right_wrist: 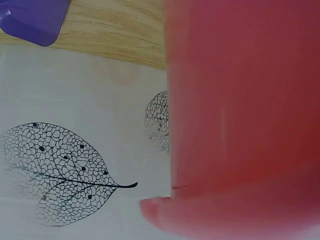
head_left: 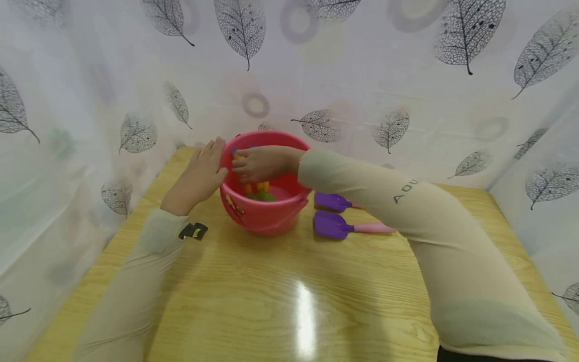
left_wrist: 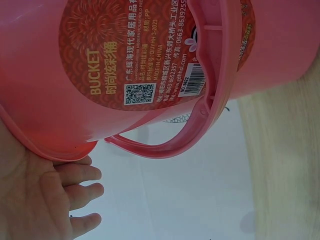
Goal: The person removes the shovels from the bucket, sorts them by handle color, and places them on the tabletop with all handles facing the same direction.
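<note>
wall sheeting (head_left: 353, 83): white, leaf-printed, three sides | table (head_left: 226, 286): yellow wood grain | glare (head_left: 305, 317): white streak, near side

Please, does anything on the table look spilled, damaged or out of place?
Nothing stands out. The pink bucket shows no visible damage, the purple-bladed shovels lie beside it, and no spill shows on the table.

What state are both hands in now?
Left hand: open, touching the round pink plastic bucket.
Right hand: inside the bucket; cannot tell whether it holds anything.
</note>
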Available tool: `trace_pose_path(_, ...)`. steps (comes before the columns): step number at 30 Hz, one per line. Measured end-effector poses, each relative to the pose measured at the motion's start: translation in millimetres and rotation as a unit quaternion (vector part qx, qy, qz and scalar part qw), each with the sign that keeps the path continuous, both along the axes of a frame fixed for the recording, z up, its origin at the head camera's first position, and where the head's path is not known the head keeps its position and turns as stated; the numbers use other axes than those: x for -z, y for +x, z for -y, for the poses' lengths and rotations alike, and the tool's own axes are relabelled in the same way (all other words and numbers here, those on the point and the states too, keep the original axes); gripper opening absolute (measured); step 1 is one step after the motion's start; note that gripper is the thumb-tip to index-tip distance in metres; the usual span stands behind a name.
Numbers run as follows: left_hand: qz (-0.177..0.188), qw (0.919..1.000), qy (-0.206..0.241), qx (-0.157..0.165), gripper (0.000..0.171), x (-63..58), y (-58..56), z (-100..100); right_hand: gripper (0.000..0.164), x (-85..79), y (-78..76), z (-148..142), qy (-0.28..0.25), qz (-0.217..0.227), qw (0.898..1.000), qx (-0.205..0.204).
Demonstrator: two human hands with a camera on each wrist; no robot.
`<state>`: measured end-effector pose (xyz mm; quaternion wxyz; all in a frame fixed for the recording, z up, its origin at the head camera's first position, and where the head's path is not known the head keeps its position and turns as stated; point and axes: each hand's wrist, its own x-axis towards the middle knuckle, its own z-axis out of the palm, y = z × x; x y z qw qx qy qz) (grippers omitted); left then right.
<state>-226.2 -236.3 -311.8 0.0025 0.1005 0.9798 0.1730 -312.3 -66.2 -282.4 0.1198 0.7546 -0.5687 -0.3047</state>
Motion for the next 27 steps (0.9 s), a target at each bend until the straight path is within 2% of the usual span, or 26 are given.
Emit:
trace_pose_path(8, 0.000, 1.0000, 0.007, -0.002, 0.065, -1.7, 1.6, 0.1, 0.046, 3.5, -1.5, 4.7, 0.015, -0.025, 1.000, -0.002)
trace_pose_path(13, -0.011, 0.9995, -0.029, 0.000, 0.066, -0.9, -0.1, 1.2, 0.050, 5.2, -2.0, 5.1, 0.025, -0.022, 0.999, 0.014)
trace_pose_path(18, 0.000, 0.9977, -0.068, 0.001, 0.067, -5.6, 0.1, -0.2, 0.054, 5.3, -1.8, 3.9, 0.032, -0.022, 0.999, 0.030)
trace_pose_path(27, 0.015, 0.9964, -0.083, 0.003, 0.068, -11.2, 1.5, -1.4, 0.057, 3.7, -0.3, 3.7, 0.040, -0.044, 0.997, 0.041)
